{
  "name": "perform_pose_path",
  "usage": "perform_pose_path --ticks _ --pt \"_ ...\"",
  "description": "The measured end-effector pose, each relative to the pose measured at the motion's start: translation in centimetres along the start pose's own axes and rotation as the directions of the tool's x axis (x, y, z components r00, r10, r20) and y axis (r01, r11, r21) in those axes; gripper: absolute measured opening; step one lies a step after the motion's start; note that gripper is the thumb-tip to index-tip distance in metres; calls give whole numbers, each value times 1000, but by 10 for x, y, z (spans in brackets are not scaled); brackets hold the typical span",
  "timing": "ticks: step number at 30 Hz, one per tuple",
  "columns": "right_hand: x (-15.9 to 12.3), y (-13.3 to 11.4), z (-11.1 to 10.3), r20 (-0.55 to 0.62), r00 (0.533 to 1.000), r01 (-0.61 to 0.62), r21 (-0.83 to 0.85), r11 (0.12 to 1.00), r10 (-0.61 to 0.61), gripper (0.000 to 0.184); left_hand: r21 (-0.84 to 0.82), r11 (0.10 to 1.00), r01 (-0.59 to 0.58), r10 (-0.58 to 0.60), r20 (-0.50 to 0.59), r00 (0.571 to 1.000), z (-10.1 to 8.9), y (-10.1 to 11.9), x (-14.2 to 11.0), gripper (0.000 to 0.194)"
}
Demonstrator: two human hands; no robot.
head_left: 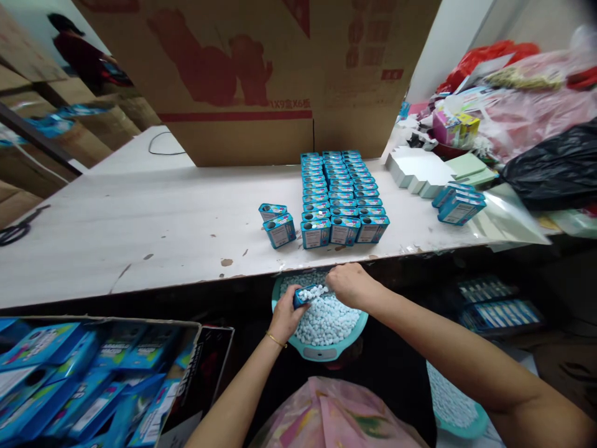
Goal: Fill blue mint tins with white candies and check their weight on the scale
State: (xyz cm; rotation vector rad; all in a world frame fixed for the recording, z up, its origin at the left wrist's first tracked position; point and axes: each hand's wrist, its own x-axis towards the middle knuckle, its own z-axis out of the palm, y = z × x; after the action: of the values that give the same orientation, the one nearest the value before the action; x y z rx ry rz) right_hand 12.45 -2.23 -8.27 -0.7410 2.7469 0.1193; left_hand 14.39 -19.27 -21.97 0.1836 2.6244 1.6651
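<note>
My left hand point(285, 314) grips a small blue box point(297, 297), tilted over a light-blue basin point(321, 353). Small white pellets point(326, 323) fill much of the basin, and more of them lie at the box's open end. Close to that end is my right hand point(347, 283), its fingers closed; whatever they hold is hidden. On the table just beyond, rows of similar blue boxes point(345, 230) stand upright, with two more blue boxes point(280, 230) to their left.
A large cardboard carton point(261, 137) rises at the back of the white table point(140, 224). Lower left, a bin point(198, 336) holds many blue packs. Blue boxes point(461, 206) and white card stacks point(420, 168) sit right. A second basin point(478, 423) is lower right. Behind, a person point(84, 53) appears.
</note>
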Motion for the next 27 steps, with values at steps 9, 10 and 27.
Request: perform_pose_path --ticks 9,10,27 --pt "2 -2 -3 -15 1000 6 14 1000 -5 21 -94 994 55 -53 22 998 -2 9 2 34" --pt "2 -3 -5 -17 1000 6 14 1000 -6 21 -110 992 64 -62 22 998 -2 10 2 34" --pt "12 24 164 26 949 -300 389 871 315 30 -720 567 401 -501 85 861 14 -31 1 44"
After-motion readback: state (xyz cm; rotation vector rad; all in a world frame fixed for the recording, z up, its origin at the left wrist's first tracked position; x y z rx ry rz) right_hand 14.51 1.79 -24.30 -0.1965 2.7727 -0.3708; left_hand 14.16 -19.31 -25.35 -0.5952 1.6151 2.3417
